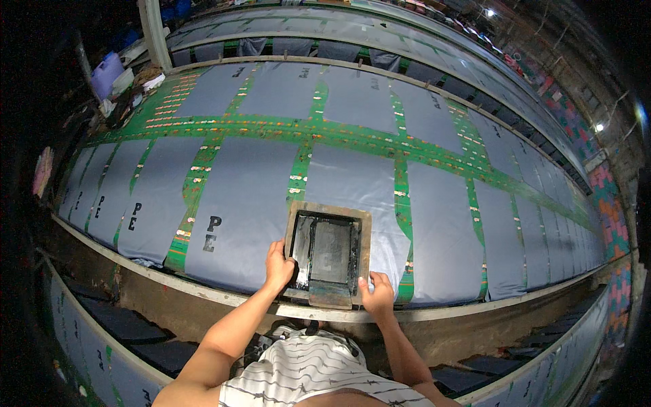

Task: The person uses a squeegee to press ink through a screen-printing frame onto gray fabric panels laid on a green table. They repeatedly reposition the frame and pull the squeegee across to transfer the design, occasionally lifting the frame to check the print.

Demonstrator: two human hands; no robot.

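Observation:
A small printing screen in a worn wooden frame [328, 214], with dark ink inside, lies on a grey fabric panel [244, 183] on a long green table [304, 169], near its front edge. My left hand [278, 266] grips the frame's left side, fingers curled round it. My right hand [376, 290] holds the lower right corner, thumb on the frame. Grey panels run in two rows along the table, and some near ones on the left bear black printed marks. What lies under the screen is hidden.
More long tables [264, 22] stand behind and behind me at both lower sides. A post [156, 37] rises at the back left beside a purple jug [107, 78] and clutter. A pale rail [434, 312] runs along the front edge. A coloured paved path [603, 190] lies at the right.

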